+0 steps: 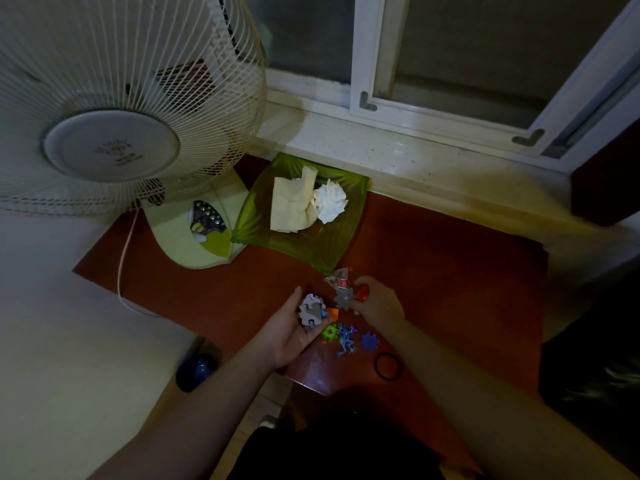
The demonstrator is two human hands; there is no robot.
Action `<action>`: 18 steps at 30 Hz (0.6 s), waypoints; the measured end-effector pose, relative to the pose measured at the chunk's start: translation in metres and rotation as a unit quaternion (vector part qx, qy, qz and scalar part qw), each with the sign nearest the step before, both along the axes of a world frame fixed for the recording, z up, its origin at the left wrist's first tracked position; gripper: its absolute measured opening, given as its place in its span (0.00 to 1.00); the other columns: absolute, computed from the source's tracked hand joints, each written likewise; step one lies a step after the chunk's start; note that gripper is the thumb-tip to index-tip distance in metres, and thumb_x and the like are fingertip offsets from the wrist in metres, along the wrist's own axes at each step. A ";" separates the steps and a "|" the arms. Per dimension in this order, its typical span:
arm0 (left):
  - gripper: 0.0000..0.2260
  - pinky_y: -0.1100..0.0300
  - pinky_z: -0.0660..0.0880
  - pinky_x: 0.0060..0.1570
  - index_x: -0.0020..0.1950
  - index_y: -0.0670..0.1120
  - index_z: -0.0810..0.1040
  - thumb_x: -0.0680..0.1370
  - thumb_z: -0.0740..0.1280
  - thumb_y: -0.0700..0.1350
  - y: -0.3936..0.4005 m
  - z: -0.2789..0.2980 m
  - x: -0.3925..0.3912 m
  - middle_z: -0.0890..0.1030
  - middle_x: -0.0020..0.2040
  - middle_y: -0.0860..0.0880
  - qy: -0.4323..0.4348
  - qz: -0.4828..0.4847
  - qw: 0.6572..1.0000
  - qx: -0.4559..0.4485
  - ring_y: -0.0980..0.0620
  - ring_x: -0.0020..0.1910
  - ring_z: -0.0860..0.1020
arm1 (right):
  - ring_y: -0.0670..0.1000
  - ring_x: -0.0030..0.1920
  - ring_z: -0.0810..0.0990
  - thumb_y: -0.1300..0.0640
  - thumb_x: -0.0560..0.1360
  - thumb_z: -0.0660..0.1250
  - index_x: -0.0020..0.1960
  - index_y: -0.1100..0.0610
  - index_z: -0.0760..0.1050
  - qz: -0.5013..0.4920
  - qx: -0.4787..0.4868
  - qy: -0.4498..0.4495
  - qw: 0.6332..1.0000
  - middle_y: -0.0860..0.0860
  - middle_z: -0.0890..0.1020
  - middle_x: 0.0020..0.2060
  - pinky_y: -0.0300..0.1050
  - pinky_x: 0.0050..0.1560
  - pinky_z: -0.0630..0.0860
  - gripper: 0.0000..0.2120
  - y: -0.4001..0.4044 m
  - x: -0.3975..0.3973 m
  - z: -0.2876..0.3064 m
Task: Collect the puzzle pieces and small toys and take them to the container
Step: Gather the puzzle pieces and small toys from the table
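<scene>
Left hand point(294, 327) cups stacked puzzle pieces point(311, 311) loosely; right hand point(375, 303) pinches grey piece point(343, 298) at centre frame; stack could slide off.

Green tray point(349, 233), reddish-brown table point(433, 271), blue lizard toy point(346, 339) (beside a green gear point(330, 332)), black ring point(388, 366)

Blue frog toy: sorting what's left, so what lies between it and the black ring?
In the head view, a purple gear piece lies between the blue frog toy and the black ring.
</scene>
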State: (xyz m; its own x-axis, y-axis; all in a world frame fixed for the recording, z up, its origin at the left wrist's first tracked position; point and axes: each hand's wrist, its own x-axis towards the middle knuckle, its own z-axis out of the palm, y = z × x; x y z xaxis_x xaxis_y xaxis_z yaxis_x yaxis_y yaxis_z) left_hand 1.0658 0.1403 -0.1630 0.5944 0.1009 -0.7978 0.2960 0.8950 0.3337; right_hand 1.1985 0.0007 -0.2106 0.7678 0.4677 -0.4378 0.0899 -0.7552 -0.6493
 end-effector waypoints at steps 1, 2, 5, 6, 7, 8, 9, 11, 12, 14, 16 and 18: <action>0.17 0.57 0.82 0.45 0.59 0.38 0.75 0.80 0.62 0.51 0.000 0.000 -0.001 0.81 0.55 0.41 -0.004 0.006 1.000 -0.001 0.43 0.57 0.79 | 0.51 0.51 0.81 0.52 0.68 0.75 0.57 0.49 0.77 0.006 -0.002 -0.003 1.000 0.50 0.83 0.50 0.40 0.47 0.71 0.19 0.002 0.000 -0.001; 0.15 0.57 0.82 0.45 0.59 0.37 0.74 0.80 0.63 0.47 0.001 -0.001 -0.002 0.79 0.56 0.42 -0.010 0.013 1.000 -0.002 0.43 0.60 0.77 | 0.50 0.50 0.82 0.53 0.67 0.75 0.56 0.48 0.77 0.011 -0.004 -0.007 1.000 0.49 0.84 0.49 0.39 0.45 0.72 0.18 0.004 -0.001 0.000; 0.09 0.58 0.81 0.46 0.58 0.39 0.73 0.79 0.64 0.40 0.004 -0.005 -0.005 0.76 0.56 0.41 -0.026 0.012 1.000 0.006 0.43 0.62 0.74 | 0.48 0.44 0.83 0.54 0.68 0.74 0.48 0.46 0.77 0.021 -0.010 -0.009 1.000 0.48 0.85 0.42 0.39 0.41 0.72 0.11 0.007 0.001 0.001; 0.09 0.58 0.81 0.47 0.58 0.39 0.73 0.79 0.64 0.39 0.005 -0.006 -0.007 0.76 0.56 0.41 -0.029 0.007 1.000 0.008 0.43 0.61 0.75 | 0.48 0.44 0.83 0.53 0.68 0.74 0.46 0.47 0.77 0.023 -0.013 -0.009 1.000 0.48 0.85 0.42 0.40 0.41 0.73 0.09 0.006 0.002 0.001; 0.09 0.59 0.81 0.48 0.58 0.38 0.74 0.79 0.63 0.39 0.006 -0.006 -0.008 0.77 0.55 0.41 -0.031 0.003 0.999 0.011 0.44 0.59 0.76 | 0.48 0.44 0.83 0.52 0.68 0.75 0.45 0.47 0.77 0.023 -0.014 -0.011 1.000 0.48 0.84 0.42 0.42 0.43 0.74 0.09 0.005 0.004 0.001; 0.08 0.60 0.81 0.46 0.58 0.38 0.74 0.79 0.63 0.38 0.006 -0.005 -0.010 0.78 0.54 0.41 -0.032 0.002 0.999 0.015 0.45 0.56 0.78 | 0.49 0.46 0.82 0.51 0.67 0.75 0.44 0.48 0.77 0.025 -0.015 -0.015 0.999 0.49 0.84 0.44 0.43 0.44 0.75 0.09 0.004 0.006 0.000; 0.08 0.60 0.81 0.45 0.57 0.38 0.75 0.79 0.63 0.37 0.006 -0.005 -0.011 0.79 0.53 0.41 -0.031 0.003 0.999 0.019 0.46 0.54 0.79 | 0.50 0.47 0.82 0.50 0.67 0.76 0.43 0.48 0.77 0.027 -0.017 -0.015 0.999 0.49 0.84 0.45 0.44 0.45 0.75 0.09 0.002 0.008 -0.001; 0.08 0.61 0.81 0.42 0.57 0.37 0.75 0.79 0.63 0.37 0.006 -0.005 -0.013 0.79 0.51 0.40 -0.025 0.008 0.999 0.023 0.45 0.52 0.79 | 0.52 0.49 0.82 0.49 0.67 0.76 0.43 0.50 0.78 0.026 -0.029 -0.005 0.999 0.51 0.83 0.46 0.44 0.45 0.75 0.10 -0.002 0.014 -0.001; 0.08 0.60 0.82 0.42 0.57 0.37 0.75 0.79 0.63 0.36 0.006 -0.005 -0.014 0.79 0.51 0.40 -0.022 0.009 0.999 0.026 0.45 0.53 0.79 | 0.52 0.49 0.82 0.49 0.68 0.76 0.44 0.52 0.79 0.022 -0.035 0.003 0.999 0.51 0.83 0.46 0.43 0.43 0.74 0.10 -0.004 0.016 -0.001; 0.09 0.58 0.82 0.46 0.58 0.37 0.75 0.79 0.63 0.36 0.007 -0.007 -0.015 0.79 0.53 0.39 -0.015 0.010 0.999 0.029 0.44 0.54 0.78 | 0.52 0.49 0.81 0.49 0.68 0.76 0.47 0.55 0.81 0.015 -0.045 0.017 0.999 0.52 0.83 0.46 0.40 0.41 0.70 0.13 -0.010 0.022 -0.001; 0.10 0.58 0.81 0.47 0.60 0.38 0.74 0.79 0.63 0.37 0.006 -0.009 -0.016 0.78 0.55 0.39 -0.006 -0.003 0.999 0.049 0.45 0.54 0.79 | 0.52 0.49 0.81 0.49 0.68 0.76 0.47 0.56 0.82 0.010 -0.049 0.024 0.998 0.53 0.83 0.47 0.40 0.41 0.69 0.13 -0.017 0.027 -0.001; 0.11 0.59 0.82 0.44 0.61 0.41 0.74 0.79 0.64 0.40 0.005 -0.009 -0.015 0.79 0.55 0.41 0.007 -0.041 0.995 0.095 0.47 0.51 0.80 | 0.51 0.47 0.81 0.49 0.68 0.77 0.46 0.56 0.82 -0.012 -0.040 0.026 0.999 0.53 0.83 0.46 0.40 0.38 0.69 0.13 -0.024 0.029 0.001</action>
